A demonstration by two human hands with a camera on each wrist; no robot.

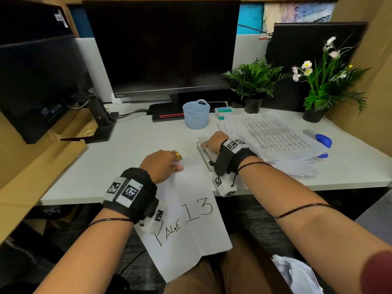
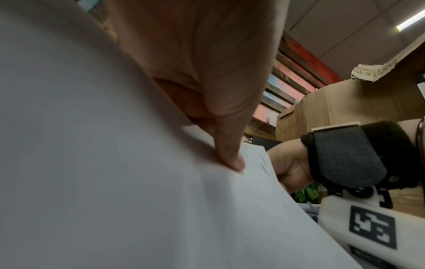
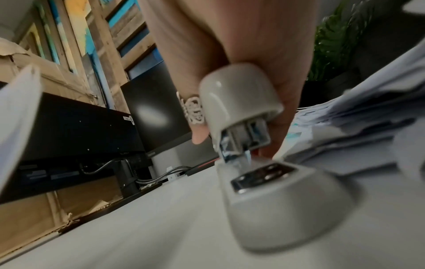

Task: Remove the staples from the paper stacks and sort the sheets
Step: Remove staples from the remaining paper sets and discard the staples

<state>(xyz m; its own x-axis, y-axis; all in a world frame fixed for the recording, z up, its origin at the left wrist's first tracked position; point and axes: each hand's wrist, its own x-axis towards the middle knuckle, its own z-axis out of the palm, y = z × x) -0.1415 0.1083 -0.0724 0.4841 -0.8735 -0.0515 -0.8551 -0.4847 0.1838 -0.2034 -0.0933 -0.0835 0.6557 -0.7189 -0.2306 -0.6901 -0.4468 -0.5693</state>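
Left hand: the left hand (image 1: 162,164) pinches the top corner of a white stapled paper stack marked "PAGE 13" (image 1: 191,213), thumb (image 2: 230,154) pressed on top, just beside two thin metal staples (image 2: 333,165).
Right hand: the right hand (image 1: 214,142) is curled round a pale grey plastic stapler (image 3: 241,102), its base (image 3: 287,196) flat on the white desk (image 1: 137,141).
Where the stack is: its held corner lies on the desk edge, just left of the stapler; the rest hangs toward the lap.
How it handles: light and floppy, I'd say; thin sheets likely to tear at the staple holes if yanked.
Where to hold: close beside the staples, as the pinch is now, so the corner stays taut.
Nearby: a loose heap of printed sheets (image 1: 273,136) right of the stapler.
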